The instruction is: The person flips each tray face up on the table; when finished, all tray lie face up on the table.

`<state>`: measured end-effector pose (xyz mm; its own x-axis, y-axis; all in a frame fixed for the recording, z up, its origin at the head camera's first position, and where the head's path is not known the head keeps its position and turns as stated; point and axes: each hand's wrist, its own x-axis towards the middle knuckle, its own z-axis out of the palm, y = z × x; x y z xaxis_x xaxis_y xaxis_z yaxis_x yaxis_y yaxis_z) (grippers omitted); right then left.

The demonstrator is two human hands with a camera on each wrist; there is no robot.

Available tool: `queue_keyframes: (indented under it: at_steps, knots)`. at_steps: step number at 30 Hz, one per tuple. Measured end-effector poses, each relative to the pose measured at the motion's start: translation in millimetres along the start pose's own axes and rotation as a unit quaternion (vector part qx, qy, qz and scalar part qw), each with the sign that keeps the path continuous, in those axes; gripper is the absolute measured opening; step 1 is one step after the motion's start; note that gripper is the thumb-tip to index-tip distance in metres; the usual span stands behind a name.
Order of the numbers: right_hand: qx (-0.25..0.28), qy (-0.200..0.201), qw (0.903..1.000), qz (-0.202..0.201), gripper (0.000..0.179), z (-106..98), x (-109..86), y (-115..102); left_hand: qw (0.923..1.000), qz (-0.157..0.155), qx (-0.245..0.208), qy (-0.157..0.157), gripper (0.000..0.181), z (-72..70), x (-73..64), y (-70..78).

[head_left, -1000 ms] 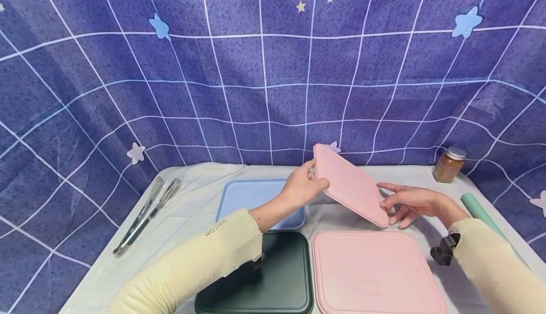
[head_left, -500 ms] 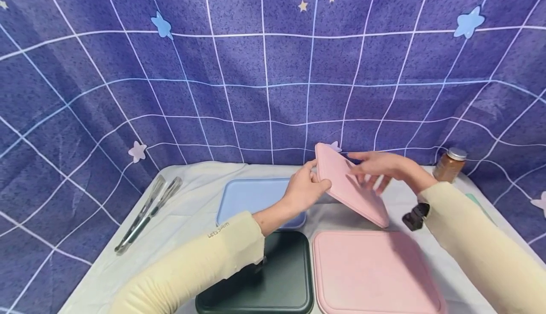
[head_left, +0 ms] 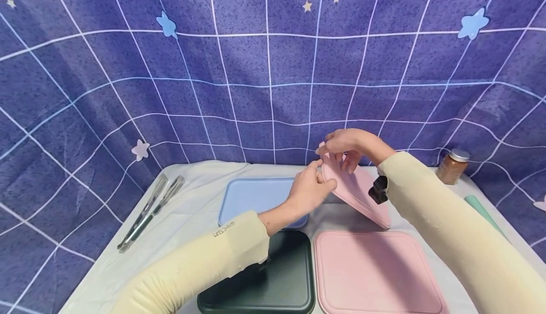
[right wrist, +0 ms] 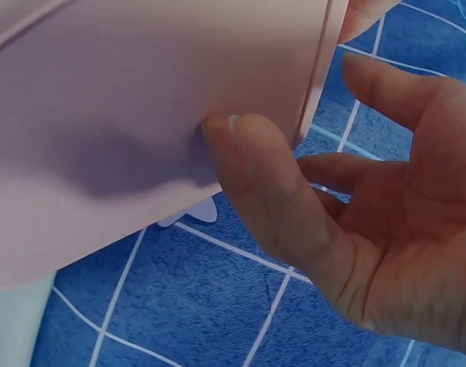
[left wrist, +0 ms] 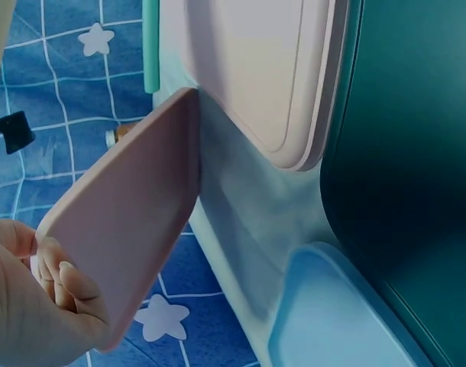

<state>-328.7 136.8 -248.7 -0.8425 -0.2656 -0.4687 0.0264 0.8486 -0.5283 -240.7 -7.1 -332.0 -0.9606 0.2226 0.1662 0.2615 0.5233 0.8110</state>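
A pink rectangular tray (head_left: 356,188), shallow with rounded corners, stands tilted at the back of the table, its lower right corner down near the cloth. My left hand (head_left: 309,188) grips its left edge, thumb on the front face and fingers curled behind. At the upper corner, just above the left hand, my right hand (head_left: 351,148) reaches over the rim. In the right wrist view its thumb (right wrist: 252,164) touches the front face while the other fingers spread loosely past the edge. A second pink tray (head_left: 371,271) lies flat in front, beside a dark green one (head_left: 281,276).
A light blue tray (head_left: 251,200) lies behind the green one, partly under my left arm. Metal tongs (head_left: 149,214) rest at the left. A brown jar with a silver lid (head_left: 453,167) and a green rod-like thing (head_left: 482,212) are at the right. A purple-blue curtain (head_left: 273,67) hangs behind.
My right hand has left the lower right corner of the tilted pink tray and moved up and left to its upper corner. The left hand keeps its grip.
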Motion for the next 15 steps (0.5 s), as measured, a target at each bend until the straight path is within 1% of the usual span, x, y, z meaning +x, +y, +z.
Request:
queue_keyframes:
  at_steps: [3, 6, 9, 12, 15]
  knots:
    - [-0.016, 0.008, 0.9998, 0.011, 0.082, 1, 1.8, -4, 0.9999, 0.009, 0.009, 0.011, 0.066, 0.8, -0.6, 1.5]
    - [-0.046, 0.018, 0.9986, 0.016, 0.068, 2, 3.2, -8, 0.9994, 0.021, 0.017, 0.021, 0.064, 1.6, -1.3, 2.7]
    - [-0.079, 0.028, 0.9963, 0.019, 0.046, 2, 4.0, -11, 0.9993, 0.026, 0.015, 0.023, 0.064, 1.9, -2.2, 4.1]
    - [-0.093, 0.032, 0.9949, 0.020, 0.036, 1, 3.7, -12, 0.9993, 0.026, 0.015, 0.022, 0.064, 2.0, -2.6, 5.3]
    - [-0.097, 0.037, 0.9944, 0.019, 0.031, 1, 2.9, -12, 0.9993, 0.026, 0.017, 0.020, 0.064, 2.6, -3.1, 5.4]
